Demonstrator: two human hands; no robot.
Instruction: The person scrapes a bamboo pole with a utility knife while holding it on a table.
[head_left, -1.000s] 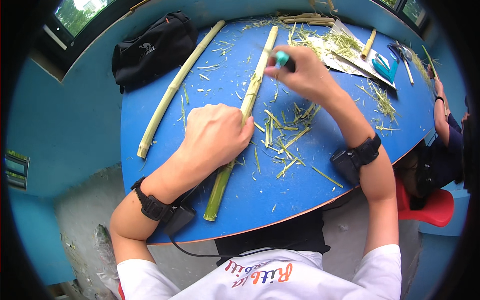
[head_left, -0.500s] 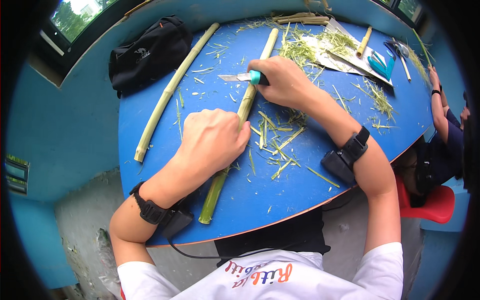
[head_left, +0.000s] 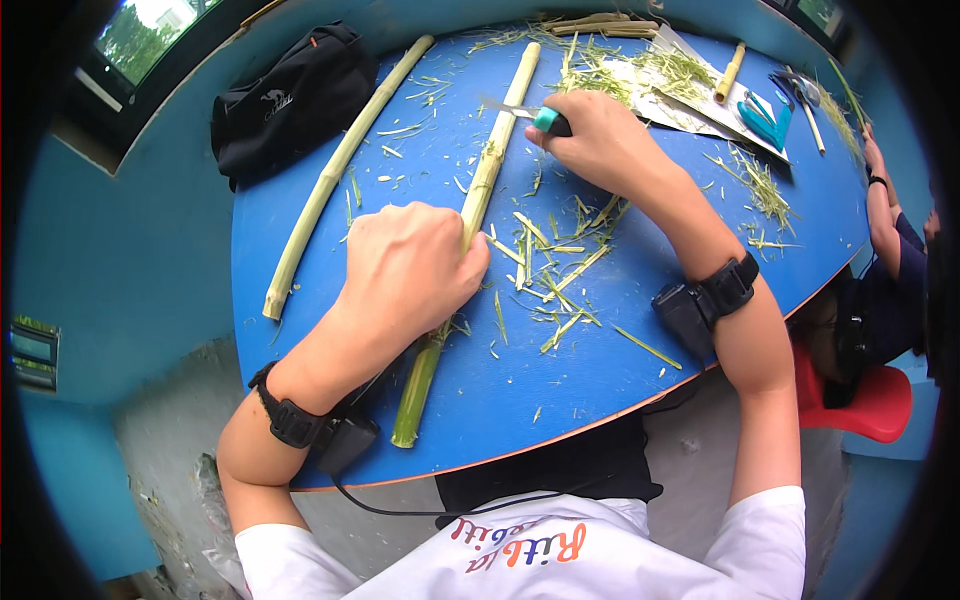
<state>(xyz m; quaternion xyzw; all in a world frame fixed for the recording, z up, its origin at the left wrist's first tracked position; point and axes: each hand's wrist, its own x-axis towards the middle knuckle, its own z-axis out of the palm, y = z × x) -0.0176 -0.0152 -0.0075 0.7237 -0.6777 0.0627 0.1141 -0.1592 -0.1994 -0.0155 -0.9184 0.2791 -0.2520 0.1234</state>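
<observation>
My left hand [head_left: 410, 262] is closed round a long jointed cane stalk [head_left: 484, 178], which lies on the blue table, pointing away from me. Its near end is still green-skinned, while the upper part looks pale and scraped. In my right hand [head_left: 598, 135] is a utility knife [head_left: 549, 121] with a teal and black handle. The blade points left across the stalk's far part; it is blurred, and I cannot tell whether it touches. A second pale stalk [head_left: 345, 170] lies to the left. Green and pale shavings [head_left: 560, 260] are scattered right of the held stalk.
A black bag [head_left: 290, 110] lies at the far left of the blue table [head_left: 560, 400]. Toward the back right are a shavings-covered white sheet [head_left: 690, 125], a short cane piece [head_left: 730, 75] and a teal tool [head_left: 765, 122]. Another person's arm [head_left: 880, 205] reaches in at right, beside a red chair [head_left: 870, 410].
My right hand and the knife have moved away from me and slightly right, farther up the stalk. My left hand keeps its grip, shifted a little left with the view.
</observation>
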